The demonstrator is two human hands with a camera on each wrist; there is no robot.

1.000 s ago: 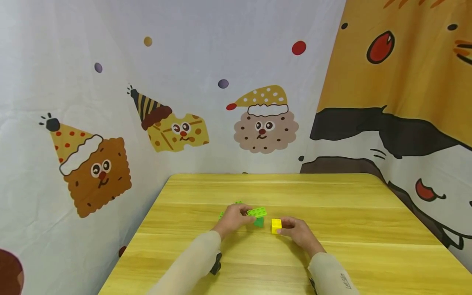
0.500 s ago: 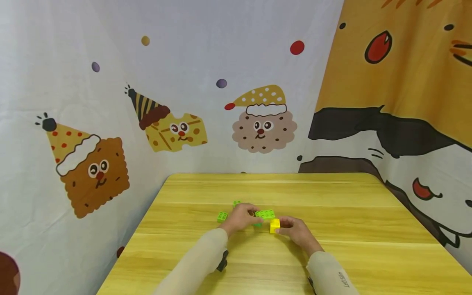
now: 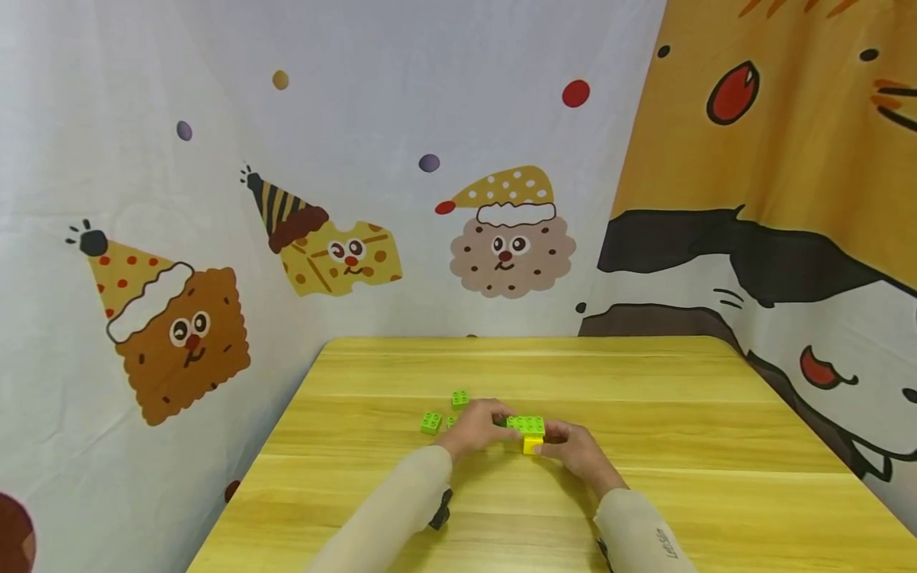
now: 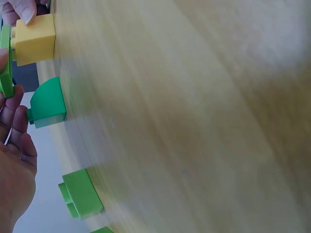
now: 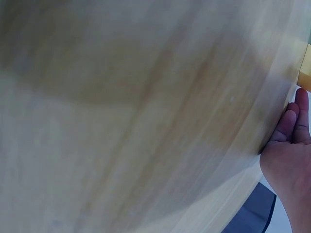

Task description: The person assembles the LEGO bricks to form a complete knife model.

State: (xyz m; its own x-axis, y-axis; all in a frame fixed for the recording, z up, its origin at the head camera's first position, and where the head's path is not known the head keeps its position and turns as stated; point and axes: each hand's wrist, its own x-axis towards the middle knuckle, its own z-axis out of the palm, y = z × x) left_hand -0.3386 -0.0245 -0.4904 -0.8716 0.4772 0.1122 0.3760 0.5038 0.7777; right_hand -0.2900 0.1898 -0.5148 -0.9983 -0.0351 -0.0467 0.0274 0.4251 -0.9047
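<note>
My left hand (image 3: 477,428) pinches a flat light-green toy building brick (image 3: 526,425) by its left end. This brick lies level over a yellow block (image 3: 532,446), and the yellow studs still show below it in the left wrist view. Whether the two touch I cannot tell. On the right, my right hand (image 3: 583,455) grips the yellow block between thumb and fingers, low at the table. A dark-green brick with a curved side (image 4: 48,103) stands by my left fingers, mostly hidden from the head view.
Small light-green bricks (image 3: 431,422) stand left of my left hand, one farther back (image 3: 460,399) and one partly covered by the hand. The wooden table (image 3: 645,382) meets a printed cloth (image 3: 401,318) at its back edge.
My left hand has carried the flat light-green brick rightward until it sits over the yellow block, uncovering small bricks on the left. The right hand keeps its hold in nearly the same place.
</note>
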